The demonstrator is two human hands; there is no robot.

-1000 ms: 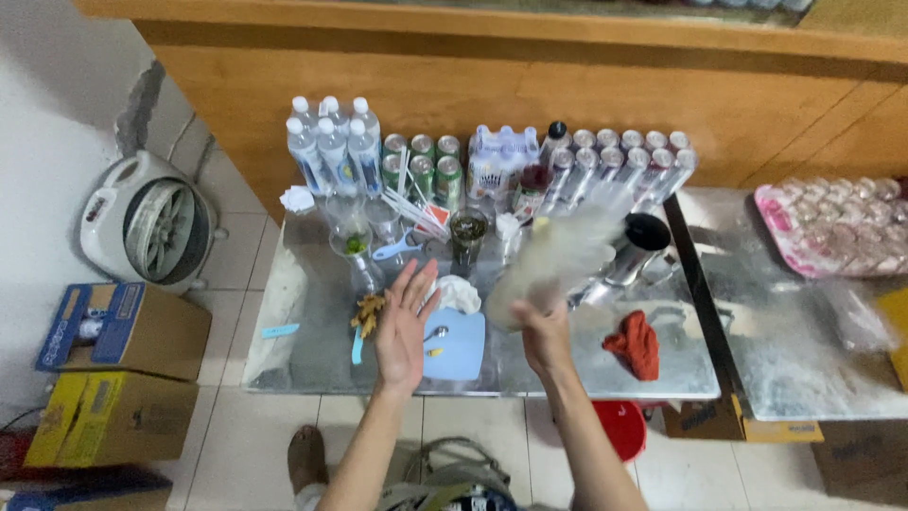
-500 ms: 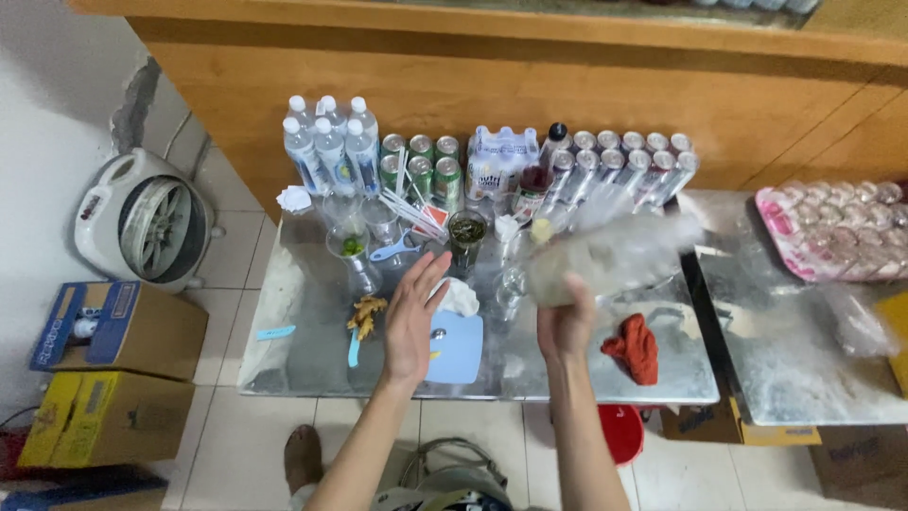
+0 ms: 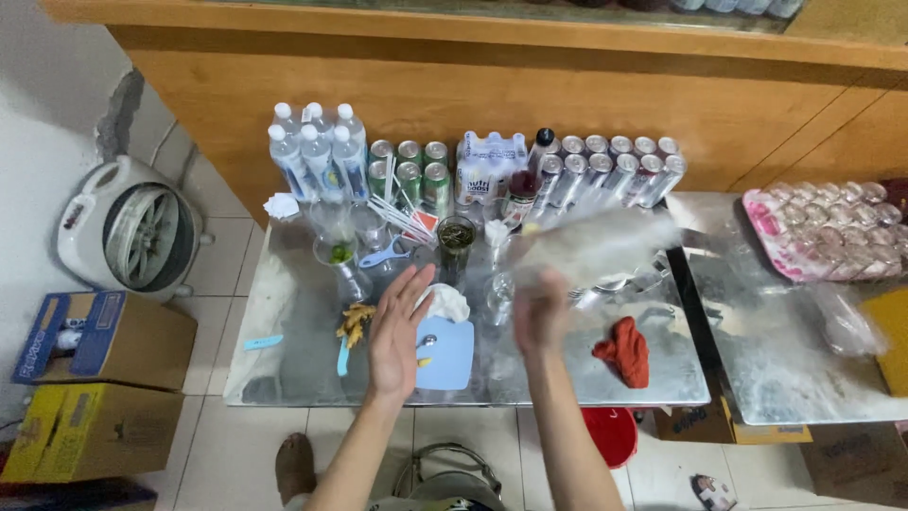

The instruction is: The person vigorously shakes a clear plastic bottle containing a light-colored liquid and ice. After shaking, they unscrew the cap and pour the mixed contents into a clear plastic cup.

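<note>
Left hand (image 3: 397,331) hovers spread, fingers splayed, over the pale-blue plastic cutting board (image 3: 446,355); right hand (image 3: 541,312) at three o'clock grips a blurred clear plastic bag (image 3: 596,248), lifted off the steel counter (image 3: 293,369).

Bare tabletop (image 3: 303,360) left of the left hand (image 3: 397,326); glasses (image 3: 355,241), cans (image 3: 605,170) crowd beyond; red cloth (image 3: 624,350) right of right hand (image 3: 539,312).

Clear bag (image 3: 596,248): motion-blurred, pale, stretched sideways, gripped at lower-left end by right hand (image 3: 539,312), extending up-right from it. Blue board (image 3: 445,355): flat, just right of left hand (image 3: 397,331).
</note>
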